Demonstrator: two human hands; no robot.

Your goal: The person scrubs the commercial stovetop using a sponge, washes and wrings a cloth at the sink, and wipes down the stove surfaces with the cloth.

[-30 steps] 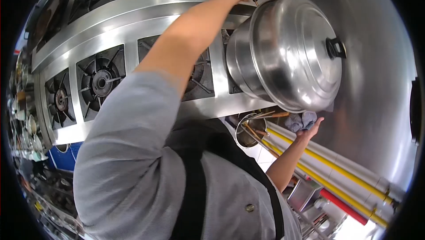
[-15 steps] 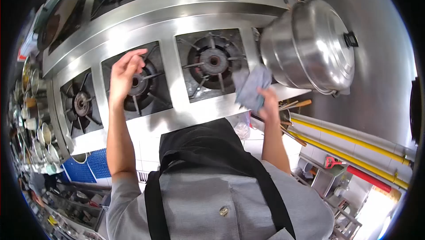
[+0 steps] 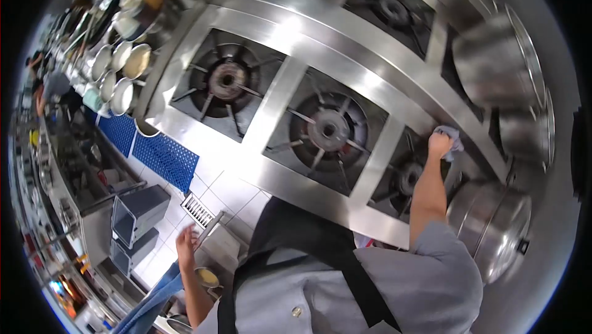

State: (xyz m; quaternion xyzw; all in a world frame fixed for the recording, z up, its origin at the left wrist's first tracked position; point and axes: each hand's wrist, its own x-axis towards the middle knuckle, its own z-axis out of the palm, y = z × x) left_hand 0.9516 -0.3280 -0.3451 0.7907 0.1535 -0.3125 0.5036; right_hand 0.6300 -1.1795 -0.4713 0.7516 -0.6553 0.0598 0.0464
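My right hand (image 3: 439, 145) is closed around a crumpled grey cloth (image 3: 454, 142), which touches the steel stove top behind the right burner (image 3: 408, 180). Down at the lower left, over the floor, my left hand (image 3: 187, 244) holds nothing, its fingers loosely apart. Beside my right arm stands the large lidded steel pot (image 3: 493, 223). In front of me lie the middle burner (image 3: 328, 129) and the left burner (image 3: 228, 80), each with black grates.
Two more steel pots (image 3: 496, 63) stand at the back right. Bowls (image 3: 137, 61) crowd a counter at the upper left. Grey bins (image 3: 139, 214) and a blue perforated mat (image 3: 165, 161) are on the floor. A distant person (image 3: 55, 84) is at the far left.
The view has swung left. My right hand has carried the cloth from the stove's front edge to behind the right burner. My left hand has left the pot and moved down off the stove.
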